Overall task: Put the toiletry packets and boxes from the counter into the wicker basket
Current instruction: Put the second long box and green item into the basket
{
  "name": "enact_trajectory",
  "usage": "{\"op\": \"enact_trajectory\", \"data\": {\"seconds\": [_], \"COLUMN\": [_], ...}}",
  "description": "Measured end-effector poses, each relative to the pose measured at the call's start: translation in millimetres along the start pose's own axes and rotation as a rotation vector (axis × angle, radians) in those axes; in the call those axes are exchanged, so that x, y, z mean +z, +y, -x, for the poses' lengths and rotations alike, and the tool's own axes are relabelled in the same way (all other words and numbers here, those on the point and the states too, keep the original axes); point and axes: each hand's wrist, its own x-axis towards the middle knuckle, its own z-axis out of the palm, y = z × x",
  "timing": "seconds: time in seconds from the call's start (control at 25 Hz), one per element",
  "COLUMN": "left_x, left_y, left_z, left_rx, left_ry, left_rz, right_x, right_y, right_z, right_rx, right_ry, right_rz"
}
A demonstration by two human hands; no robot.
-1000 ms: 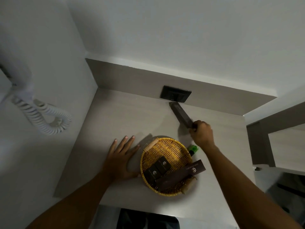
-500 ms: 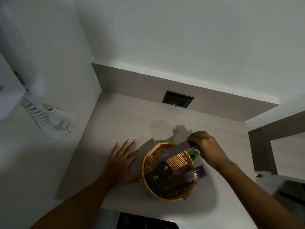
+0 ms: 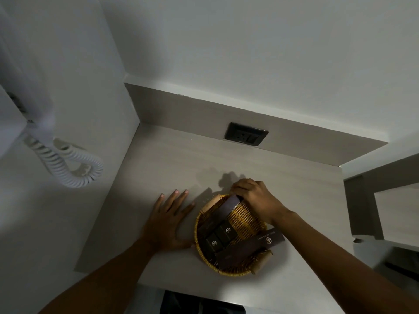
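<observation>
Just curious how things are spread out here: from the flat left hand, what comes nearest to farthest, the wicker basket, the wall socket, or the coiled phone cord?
1. Wicker basket, just right of the left hand.
2. Coiled phone cord, up-left on the wall.
3. Wall socket, behind on the backsplash; nearly level with the cord, so too close to call.

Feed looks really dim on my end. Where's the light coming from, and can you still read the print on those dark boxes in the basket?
Head view: dim overall; shadows of the right hand fall away from the camera on the counter, so the light comes from the near side. Logos on the small dark boxes and long box show; their fine print is unreadable. Wide-angle bending at the edges, and the coiled cord is soft.
</observation>
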Motion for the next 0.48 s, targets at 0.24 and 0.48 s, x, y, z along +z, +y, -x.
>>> {"op": "enact_trajectory", "data": {"seconds": [0.24,0.48], "left_x": [6,5], "left_y": [0,0], "left_z": [0,-1], "left_rx": [-0.001,-0.007], "left_ry": [0.014,0.010], "left_rz": [0.002,0.000], "right_x": [2,20], "right_y": [39,54], "right_z": [52,74], "right_rx": [0.427,0.402], "right_ry": [0.126,-0.201], "right_rz": [-0.307,-0.182]}}
